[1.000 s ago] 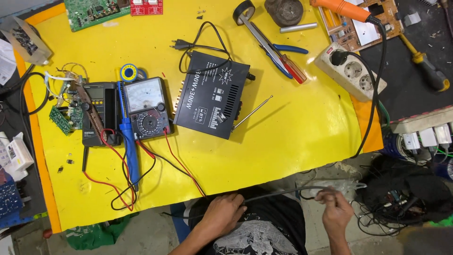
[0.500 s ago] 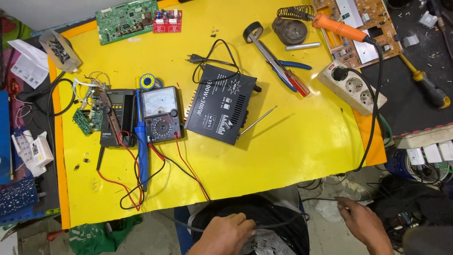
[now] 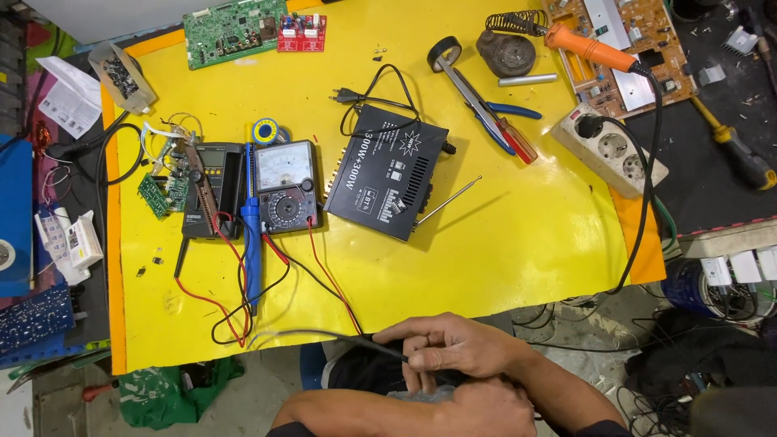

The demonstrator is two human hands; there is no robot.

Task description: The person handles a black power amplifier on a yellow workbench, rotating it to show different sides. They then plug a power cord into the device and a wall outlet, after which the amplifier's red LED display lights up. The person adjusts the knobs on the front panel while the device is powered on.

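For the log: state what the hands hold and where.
The right hand pinches a thin grey wire at its near end; the left hand is just below it, grip unclear.

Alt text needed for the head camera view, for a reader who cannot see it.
Both hands, right hand over left hand, pinch a thin dark cable at the near edge of a yellow table. Farther back lie a black amplifier box, two multimeters, and an orange soldering iron.

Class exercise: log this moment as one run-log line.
right hand: pinching black cable | left hand: beneath it | black amplifier: untouched on yellow mat
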